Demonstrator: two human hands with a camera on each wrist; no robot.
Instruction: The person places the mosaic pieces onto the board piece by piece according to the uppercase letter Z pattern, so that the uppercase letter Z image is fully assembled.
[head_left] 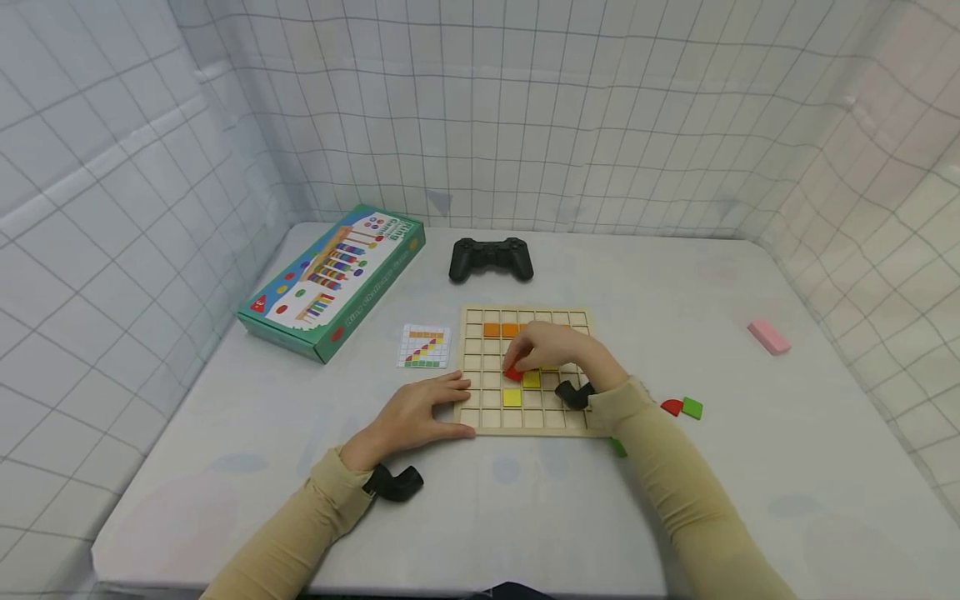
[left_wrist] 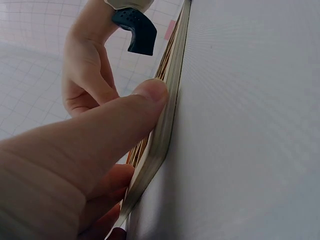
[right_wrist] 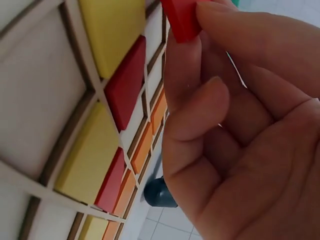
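My right hand (head_left: 551, 343) pinches a small red tile (right_wrist: 182, 17) between thumb and fingertips, over the middle of a wooden grid board (head_left: 471, 417). Beneath the hand, yellow tiles (head_left: 512, 397) and red tiles (right_wrist: 126, 82) sit in the board's cells. Orange tiles (head_left: 491, 330) fill part of a row toward the far side, partly covered by this hand. My left hand (head_left: 416, 414) rests at the board's near left corner. Its thumb (left_wrist: 150, 92) touches the near edge, while the other fingers lie at the left edge.
A pattern card (head_left: 423, 347) lies left of the board. Behind are a green game box (head_left: 333, 279) and a black game controller (head_left: 491, 257). To the right lie a red piece (head_left: 672, 407), a green tile (head_left: 692, 408) and a pink block (head_left: 769, 337). Another green piece (head_left: 618, 447) shows beside the right sleeve.
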